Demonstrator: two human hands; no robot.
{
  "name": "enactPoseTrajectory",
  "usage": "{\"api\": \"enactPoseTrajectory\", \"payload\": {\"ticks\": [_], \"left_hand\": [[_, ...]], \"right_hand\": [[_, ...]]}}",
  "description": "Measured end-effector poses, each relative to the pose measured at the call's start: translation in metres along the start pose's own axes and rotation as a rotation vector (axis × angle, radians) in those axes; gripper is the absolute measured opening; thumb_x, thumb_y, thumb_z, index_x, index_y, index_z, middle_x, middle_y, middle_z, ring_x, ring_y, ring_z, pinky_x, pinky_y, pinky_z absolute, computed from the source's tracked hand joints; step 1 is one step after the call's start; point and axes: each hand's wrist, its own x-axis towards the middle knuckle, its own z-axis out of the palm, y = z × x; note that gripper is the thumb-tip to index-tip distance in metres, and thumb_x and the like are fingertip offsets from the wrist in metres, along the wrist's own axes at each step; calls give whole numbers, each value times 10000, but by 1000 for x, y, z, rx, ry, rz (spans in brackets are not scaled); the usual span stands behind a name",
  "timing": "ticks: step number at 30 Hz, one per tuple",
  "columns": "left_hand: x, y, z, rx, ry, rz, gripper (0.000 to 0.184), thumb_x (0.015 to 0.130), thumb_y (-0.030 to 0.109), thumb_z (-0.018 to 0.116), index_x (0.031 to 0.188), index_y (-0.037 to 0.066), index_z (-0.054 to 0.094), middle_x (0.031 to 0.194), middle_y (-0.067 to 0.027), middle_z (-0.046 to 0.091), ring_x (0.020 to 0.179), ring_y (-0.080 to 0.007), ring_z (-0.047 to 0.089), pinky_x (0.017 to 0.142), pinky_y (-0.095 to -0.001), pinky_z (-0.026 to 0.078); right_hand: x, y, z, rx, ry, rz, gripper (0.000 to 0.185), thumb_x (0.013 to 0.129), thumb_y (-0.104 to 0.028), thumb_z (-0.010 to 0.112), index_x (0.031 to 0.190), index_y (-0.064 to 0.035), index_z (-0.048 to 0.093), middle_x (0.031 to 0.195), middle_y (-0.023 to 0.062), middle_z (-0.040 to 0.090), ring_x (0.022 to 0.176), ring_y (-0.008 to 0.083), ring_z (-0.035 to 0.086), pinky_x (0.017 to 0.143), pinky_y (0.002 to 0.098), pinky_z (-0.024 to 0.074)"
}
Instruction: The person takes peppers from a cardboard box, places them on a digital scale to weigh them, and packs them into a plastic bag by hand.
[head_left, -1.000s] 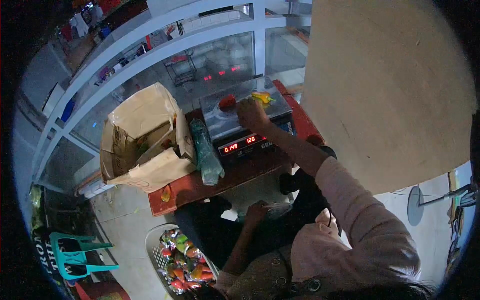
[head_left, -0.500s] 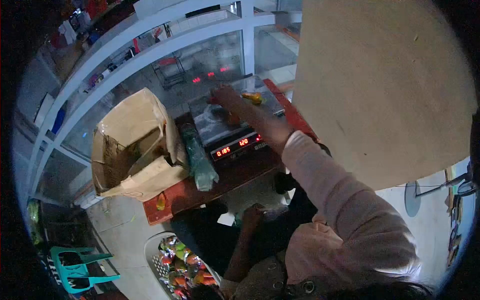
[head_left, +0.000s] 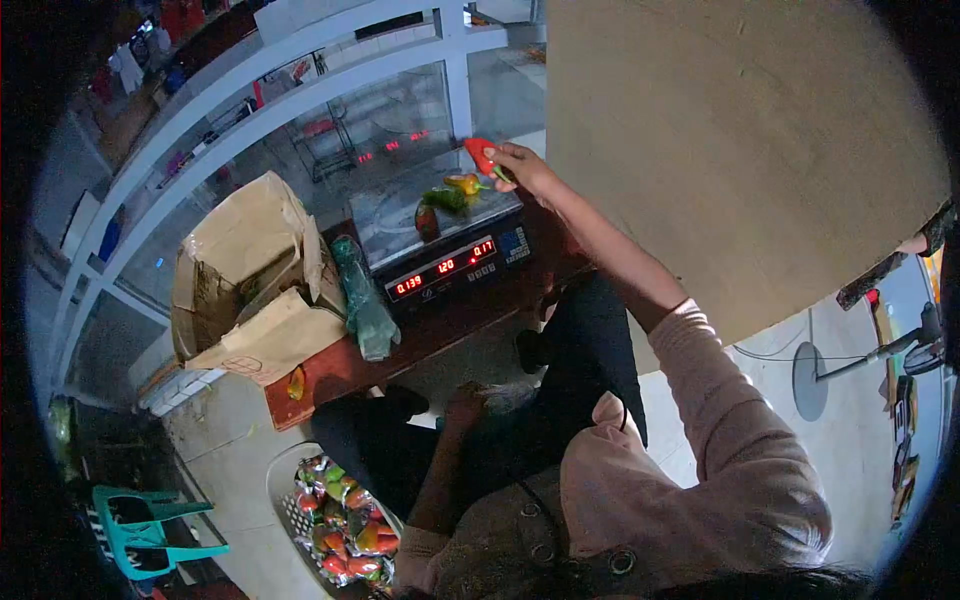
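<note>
My right hand (head_left: 522,168) pinches a red pepper (head_left: 482,155) by its stem end, above the right back part of a digital scale (head_left: 385,228). On the scale's plate lie a yellow-orange pepper (head_left: 463,184), a green pepper (head_left: 446,201) and a dark reddish pepper (head_left: 427,222). Red digits on its display read 0.139, 1.20 and 0.17. Down at my lap, my left hand (head_left: 464,408) is closed on what looks like a clear plastic bag (head_left: 508,398); its fingers are dim and partly hidden.
Left of the scale stand a rolled green plastic bag (head_left: 366,305) and an open cardboard box (head_left: 255,335). A small orange pepper (head_left: 296,383) lies on the red table's corner (head_left: 330,378). Below, a white basket (head_left: 285,490) holds several wrapped peppers. A large brown board (head_left: 720,170) rises at right.
My right hand has moved from over the plate's left part to the right, now holding up a red pepper. The scale's first number fell from 0.185 to 0.139. The camera view has shifted.
</note>
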Motion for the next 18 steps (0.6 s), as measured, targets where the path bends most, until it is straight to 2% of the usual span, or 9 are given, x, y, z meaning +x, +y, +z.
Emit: {"api": "enactPoseTrajectory", "payload": {"ticks": [1,3,7,11,13,15,16,18], "left_hand": [[0,8,-7,12,-51,-82,297,785,227,535,1004,27,556,1008,-173,561,914,-328,538,780,-405,441],[13,-44,31,20,60,123,298,778,225,542,999,26,557,998,-172,565,915,-330,540,779,-409,440],[13,-67,45,215,242,433,288,770,211,532,982,17,558,970,-177,572,906,-324,546,770,-404,439],[1,-31,17,23,71,182,271,760,205,539,963,28,563,942,-169,579,885,-319,553,758,-400,441],[2,-30,18,40,65,124,267,744,198,552,955,36,568,925,-161,580,867,-321,553,746,-398,444],[0,-23,13,4,41,86,257,723,184,568,938,43,574,906,-151,582,839,-317,558,730,-392,450],[-3,-17,8,-27,23,73,251,712,176,577,928,47,577,897,-146,583,823,-314,561,720,-388,454],[-12,9,-12,38,93,197,225,708,161,579,902,46,579,883,-141,582,795,-299,565,696,-378,459]], "right_hand": [[0,3,-3,-9,7,6,312,824,-335,547,904,-35,515,698,14,505,540,65,456,446,182,366],[0,8,-4,-22,25,6,316,822,-337,550,910,-35,511,693,13,501,532,66,458,439,184,365],[8,27,0,-63,57,28,337,810,-353,563,906,-33,518,709,14,522,539,73,484,442,183,375],[23,58,1,-259,117,86,337,775,-355,600,883,-40,553,742,40,562,558,91,525,441,216,398],[38,74,3,-668,179,-64,323,754,-345,616,880,-51,574,762,76,582,589,128,556,482,258,423],[45,67,15,-945,221,-220,311,730,-331,629,880,-62,588,783,113,593,636,171,579,536,301,440],[50,59,23,-1014,233,-298,306,716,-322,635,881,-68,591,793,132,594,667,194,585,568,322,443],[72,64,39,-1062,227,-441,308,696,-313,639,892,-79,596,820,153,596,736,238,585,628,359,444]]}}
